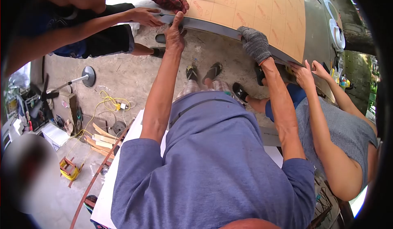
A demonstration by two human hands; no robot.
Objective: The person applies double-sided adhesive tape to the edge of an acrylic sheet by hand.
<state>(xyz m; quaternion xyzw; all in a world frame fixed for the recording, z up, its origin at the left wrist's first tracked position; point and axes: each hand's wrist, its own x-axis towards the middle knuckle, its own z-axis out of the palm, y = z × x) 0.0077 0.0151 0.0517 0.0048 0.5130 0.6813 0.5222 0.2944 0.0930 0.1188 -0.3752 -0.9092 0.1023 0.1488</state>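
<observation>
A wide panel (245,4) faced with brown paper printed in red spans the top of the view. Along its near side runs a grey edge strip (211,27). My bare left hand (175,36) grips this strip near its left end, thumb on top and fingers mostly hidden behind. Farther right, my right hand (255,45), in a grey knitted glove, is closed over the same strip. A co-worker's bare hand (145,17) touches the strip's left end, beside their red-and-black gloved hand (171,2). At the right, another co-worker's hands (305,75) are at the edge.
A pedestal fan (45,92) stands at the left. A yellow cord (109,102), wood offcuts (102,139) and a cord reel (69,169) lie on the concrete floor (135,71). Co-workers stand close on both sides. Behind me is a white surface (107,188).
</observation>
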